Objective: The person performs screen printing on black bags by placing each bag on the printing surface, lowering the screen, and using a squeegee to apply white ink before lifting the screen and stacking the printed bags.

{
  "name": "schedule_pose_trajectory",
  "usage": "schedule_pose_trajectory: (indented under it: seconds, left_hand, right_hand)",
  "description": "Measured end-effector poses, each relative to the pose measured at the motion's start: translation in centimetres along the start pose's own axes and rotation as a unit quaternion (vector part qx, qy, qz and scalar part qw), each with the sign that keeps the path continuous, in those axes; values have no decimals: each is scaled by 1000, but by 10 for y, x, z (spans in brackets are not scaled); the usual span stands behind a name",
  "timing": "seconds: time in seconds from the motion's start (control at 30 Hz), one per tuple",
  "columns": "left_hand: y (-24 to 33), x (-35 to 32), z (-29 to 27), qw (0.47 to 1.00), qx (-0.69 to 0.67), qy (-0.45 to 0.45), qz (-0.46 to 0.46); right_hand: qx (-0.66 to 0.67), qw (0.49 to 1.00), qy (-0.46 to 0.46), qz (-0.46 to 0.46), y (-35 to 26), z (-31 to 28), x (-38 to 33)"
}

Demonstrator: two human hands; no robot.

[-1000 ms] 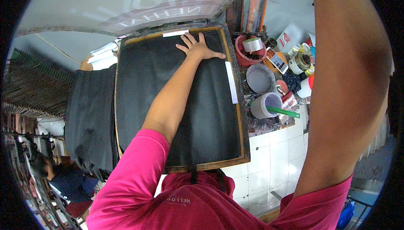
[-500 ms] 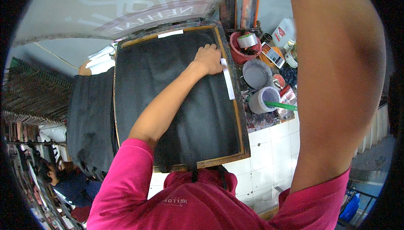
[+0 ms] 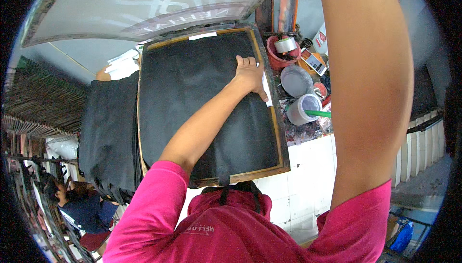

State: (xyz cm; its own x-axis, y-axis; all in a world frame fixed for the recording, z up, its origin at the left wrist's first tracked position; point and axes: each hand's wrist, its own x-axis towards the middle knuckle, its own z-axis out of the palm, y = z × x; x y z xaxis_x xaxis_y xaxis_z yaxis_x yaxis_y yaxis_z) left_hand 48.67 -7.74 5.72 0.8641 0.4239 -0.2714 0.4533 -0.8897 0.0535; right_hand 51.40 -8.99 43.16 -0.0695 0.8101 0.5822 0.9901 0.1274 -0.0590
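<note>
My left hand (image 3: 249,76) lies flat on a sheet of black fabric (image 3: 192,94), near its right edge. Its fingers point away from me, and the thumb stretches down to a white strip (image 3: 267,90) along that edge. The fabric lies on a board (image 3: 260,172) with a brownish-yellow border. My right arm is raised, and its hand is beyond the upper edge. Over the far end of the board tilts a grey screen-printing frame (image 3: 120,8) with pale lettering; whether my right hand touches it cannot be seen.
On the right stand a red basin (image 3: 275,62) with a roll of tape (image 3: 285,45), a grey bowl (image 3: 295,81), a pot (image 3: 296,115) with a green handle, and a phone (image 3: 315,64). A black fabric stack (image 3: 108,133) hangs at left. Someone (image 3: 86,210) sits lower left.
My left hand has slid down the board's right edge and its thumb has spread toward the strip. My raised right arm has shifted slightly left in view.
</note>
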Motion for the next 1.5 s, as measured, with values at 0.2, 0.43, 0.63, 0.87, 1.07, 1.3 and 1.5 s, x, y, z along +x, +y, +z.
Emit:
schedule_pose_trajectory:
  seconds: [0.2,0.43,0.63,0.87,1.07,1.3,1.5]
  left_hand:
    - [-24,-110,-31,792,-504,310,148]
    - [-79,-374,29,513,-794,312,94]
    - [-31,-416,127,411,-879,163,-177]
    - [-29,-411,143,447,-842,115,-280]
    - [-31,-409,137,449,-832,97,-312]
    - [-39,-406,127,269,-906,62,-322]
    - [-41,-400,122,120,-926,37,-355]
  right_hand:
    - [-134,990,29,5,-60,-5,-47]
    - [164,984,-16,64,-96,55,-190]
    - [140,972,-56,181,-5,189,-133]
    - [-63,980,-156,107,83,397,-77]
    - [-3,960,-270,80,65,355,-56]
    - [25,999,-39,-2,16,313,-154]
    - [45,997,-53,-15,-13,302,-207]
